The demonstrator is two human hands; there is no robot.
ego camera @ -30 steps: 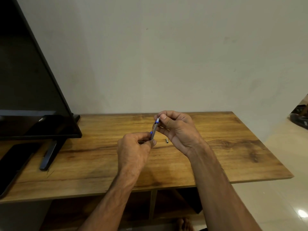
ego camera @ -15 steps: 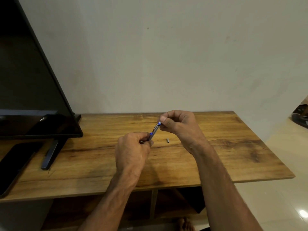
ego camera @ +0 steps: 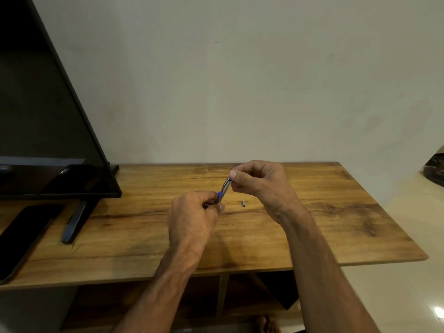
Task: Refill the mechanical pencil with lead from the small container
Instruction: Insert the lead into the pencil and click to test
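Observation:
A silver mechanical pencil (ego camera: 223, 190) with blue accents is held tilted above the wooden table (ego camera: 336, 212). My left hand (ego camera: 192, 219) grips its lower barrel in a fist. My right hand (ego camera: 259, 181) pinches at the pencil's upper end with thumb and forefinger; whatever sits between those fingertips is too small to make out. A small silver metal cap (ego camera: 243, 203) lies on the table just right of the pencil, below my right hand. I see no lead container; it may be hidden by my hands.
A black TV screen (ego camera: 48, 140) on a stand foot (ego camera: 74, 224) fills the left side. A dark phone-like slab (ego camera: 21, 239) lies at the table's left front edge. The table's right edge drops to a tiled floor.
The pencil has tilted further from upright, its top leaning right. My right hand has shifted slightly right and up at the pencil's top. The left hand barely moved.

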